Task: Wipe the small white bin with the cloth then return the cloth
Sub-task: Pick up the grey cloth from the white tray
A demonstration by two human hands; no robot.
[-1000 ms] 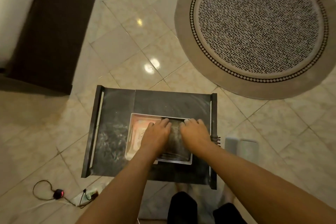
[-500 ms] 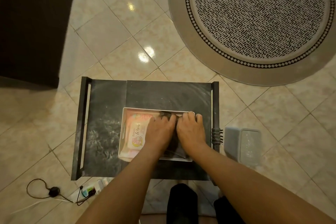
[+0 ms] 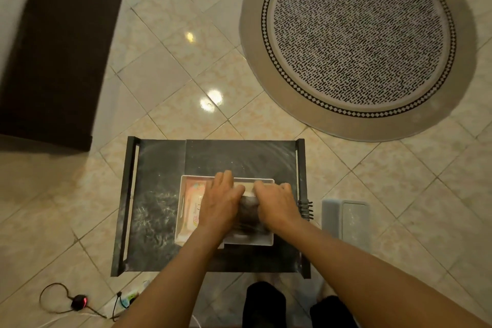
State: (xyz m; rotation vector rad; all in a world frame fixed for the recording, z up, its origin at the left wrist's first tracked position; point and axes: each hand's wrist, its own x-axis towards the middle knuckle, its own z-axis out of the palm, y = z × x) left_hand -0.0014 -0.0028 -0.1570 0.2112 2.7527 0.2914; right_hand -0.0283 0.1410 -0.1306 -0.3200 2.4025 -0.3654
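Note:
A dark cloth lies bunched in the right half of a white tray on a low black table. My left hand rests on the cloth's left side, with its fingers reaching over the tray's far rim. On the cloth's right side is my right hand, fingers curled at its far edge. Most of the cloth is hidden under both hands. The small white bin stands on the floor just right of the table, apart from both hands.
A pink pack of wipes fills the tray's left half. A round patterned rug lies far right, and dark furniture far left. A power strip with a cable lies on the tiled floor near left.
My hands have drawn slightly apart and slid toward the tray's far rim, so the dark cloth now shows between them. The bin has stayed put.

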